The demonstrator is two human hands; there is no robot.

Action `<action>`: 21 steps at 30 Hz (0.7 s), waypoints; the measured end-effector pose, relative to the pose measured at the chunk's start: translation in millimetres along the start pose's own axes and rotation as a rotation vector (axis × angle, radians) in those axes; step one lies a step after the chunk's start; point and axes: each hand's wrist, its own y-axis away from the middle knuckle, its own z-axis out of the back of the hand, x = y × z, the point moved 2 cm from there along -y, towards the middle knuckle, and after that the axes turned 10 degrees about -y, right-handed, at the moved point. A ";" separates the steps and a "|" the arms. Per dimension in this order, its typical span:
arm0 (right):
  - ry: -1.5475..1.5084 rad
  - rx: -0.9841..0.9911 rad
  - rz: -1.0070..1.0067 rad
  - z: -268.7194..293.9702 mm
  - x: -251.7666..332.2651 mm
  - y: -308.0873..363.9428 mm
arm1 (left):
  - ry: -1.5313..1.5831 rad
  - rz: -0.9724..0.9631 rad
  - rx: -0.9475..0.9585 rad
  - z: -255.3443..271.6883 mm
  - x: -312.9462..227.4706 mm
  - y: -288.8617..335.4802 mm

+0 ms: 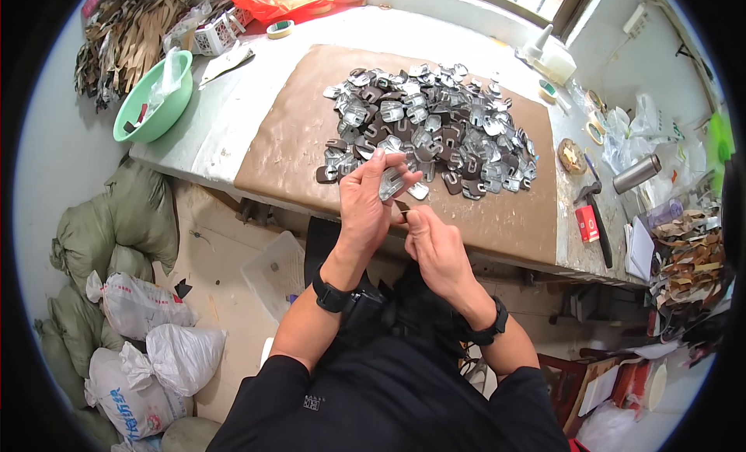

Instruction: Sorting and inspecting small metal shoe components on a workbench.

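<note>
My left hand (pixel 367 197) is raised at the front edge of the table, closed on a small silvery slotted piece (pixel 390 184) that shows between thumb and fingers. Close below it, my right hand (pixel 437 248) pinches the end of a small dark brown piece (pixel 402 209); its full shape is hidden by the fingers. Just beyond both hands lies a heap of small slotted pieces (pixel 451 137), some shiny silver, others dark brown, loosely overlapping on a brown mat (pixel 284 133).
A green basin (pixel 180 94) stands at the table's left end. On the right lie a hammer (pixel 600 226), a red box (pixel 587 223), a metal cylinder (pixel 637 174) and tape rolls (pixel 595 133). A plastic bottle (pixel 553 59) stands behind. Stuffed sacks (pixel 148 304) line the floor at left.
</note>
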 end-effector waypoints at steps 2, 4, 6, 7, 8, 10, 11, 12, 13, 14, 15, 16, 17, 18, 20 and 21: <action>-0.207 -0.042 -0.071 3.1 1.9 1.1 | -0.035 -0.053 0.013 3.1 -2.6 -2.3; -0.357 -0.003 -0.182 6.4 3.1 -1.3 | -0.037 -0.135 0.041 3.3 0.7 -1.1; -0.561 0.053 -0.291 6.1 -0.8 -4.1 | -0.079 -0.135 0.056 1.4 1.9 1.0; -0.561 0.049 -0.292 6.4 -2.5 -3.9 | -0.122 -0.143 0.069 0.0 2.0 1.2; -0.579 0.049 -0.318 6.5 -4.3 -3.0 | -0.160 -0.143 0.061 0.1 4.0 2.0; -0.597 0.056 -0.340 5.7 -5.9 -5.6 | -0.201 -0.182 0.061 3.5 9.5 0.5; -0.652 0.058 -0.374 5.4 -6.6 -7.3 | -0.240 -0.219 0.061 4.7 10.9 -0.5; -0.708 0.054 -0.413 5.1 -8.1 -6.0 | -0.256 -0.232 0.059 4.0 10.6 -3.0; -0.710 0.050 -0.418 5.3 -8.0 -5.4 | -0.256 -0.226 0.060 3.4 10.5 -2.5; -0.760 0.064 -0.429 5.2 -6.8 -5.3 | -0.199 -0.138 0.053 2.9 11.1 -1.4; -0.809 0.079 -0.438 6.0 -5.3 -5.5 | -0.142 -0.053 0.047 1.0 10.7 -0.5; -0.700 0.092 -0.377 8.9 -15.8 -8.4 | -0.023 0.036 0.056 -0.6 10.9 -1.4; -0.701 0.090 -0.379 5.8 -29.0 -7.9 | -0.022 0.039 0.056 -1.4 11.6 0.0; -0.110 -0.047 0.039 5.3 -28.0 -10.2 | 0.034 0.119 0.039 -1.6 13.9 0.4; 0.541 -0.149 0.360 5.9 -24.9 -5.0 | 0.126 0.207 0.034 -1.7 19.4 -2.5; 0.542 -0.150 0.361 6.2 -20.9 -4.9 | 0.126 0.206 0.035 -1.9 20.2 -2.8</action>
